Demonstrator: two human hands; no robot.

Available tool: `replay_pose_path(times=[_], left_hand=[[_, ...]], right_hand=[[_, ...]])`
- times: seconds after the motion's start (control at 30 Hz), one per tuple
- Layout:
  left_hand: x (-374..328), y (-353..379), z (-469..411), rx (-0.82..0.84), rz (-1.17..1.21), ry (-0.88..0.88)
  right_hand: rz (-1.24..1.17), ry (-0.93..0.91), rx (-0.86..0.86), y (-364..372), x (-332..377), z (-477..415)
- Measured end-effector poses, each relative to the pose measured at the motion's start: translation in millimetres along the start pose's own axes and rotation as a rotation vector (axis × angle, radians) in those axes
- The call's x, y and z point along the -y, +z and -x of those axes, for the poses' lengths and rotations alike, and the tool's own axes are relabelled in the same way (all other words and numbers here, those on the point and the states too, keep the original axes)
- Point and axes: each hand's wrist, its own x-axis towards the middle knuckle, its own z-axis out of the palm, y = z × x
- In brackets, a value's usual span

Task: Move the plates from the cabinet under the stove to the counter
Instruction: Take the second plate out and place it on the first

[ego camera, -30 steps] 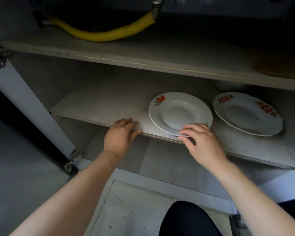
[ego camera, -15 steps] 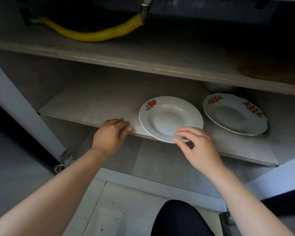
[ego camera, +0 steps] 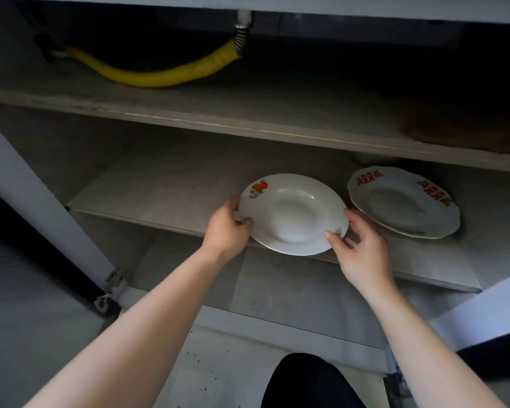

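Note:
A white deep plate with an orange fruit print (ego camera: 292,213) sits at the front edge of the cabinet's middle shelf (ego camera: 165,189), its near rim past the edge. My left hand (ego camera: 227,228) grips its left rim, thumb on top. My right hand (ego camera: 362,248) holds its right rim, thumb on the rim and fingers spread behind it. A second white plate with red and orange rim patterns (ego camera: 404,201) lies flat on the same shelf just to the right, untouched.
An upper shelf (ego camera: 248,125) overhangs the plates, with a yellow gas hose (ego camera: 165,78) above it. The open cabinet door (ego camera: 42,213) stands at the left with hinges. A brown object (ego camera: 465,128) lies on the upper shelf at right. My dark knee (ego camera: 306,381) is below.
My left hand left the shelf edge and took the plate's left rim. My right hand shifted from the near rim to the right rim. The plate has come slightly forward over the edge.

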Motion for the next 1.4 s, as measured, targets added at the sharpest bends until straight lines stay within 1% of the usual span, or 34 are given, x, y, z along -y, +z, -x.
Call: replay_pose_path(times=[0.13, 0.23, 0.33, 0.43, 0.5, 0.6, 0.87, 1.13, 1.4], left_hand=[[5, -2, 7, -0.015, 0.086, -0.057], [12, -8, 22, -0.057, 0.05, -0.071], [15, -13, 31, -0.068, 0.058, -0.07], [9, -16, 29, -0.045, 0.059, -0.08], [2, -16, 24, -0.032, 0.036, -0.081], [-6, -14, 20, -0.04, -0.005, -0.077], [1, -16, 28, -0.04, -0.006, -0.106], [10, -29, 45, -0.081, 0.015, -0.143], [25, -59, 68, -0.146, 0.024, -0.159]], right_hand=[[-0.129, 0.089, -0.018, 4, 4, 2], [-0.166, 0.114, -0.002, 6, 4, 8], [-0.149, 0.139, 0.021, 5, 3, 10], [-0.054, 0.169, -0.004, 2, 3, 1], [-0.036, 0.199, -0.016, 2, 5, -7], [-0.031, 0.235, 0.028, 4, 4, -13], [-0.043, 0.252, 0.078, 1, 7, -5], [-0.025, 0.223, 0.107, 5, 20, 14], [-0.005, 0.167, 0.196, 22, 41, 36]])
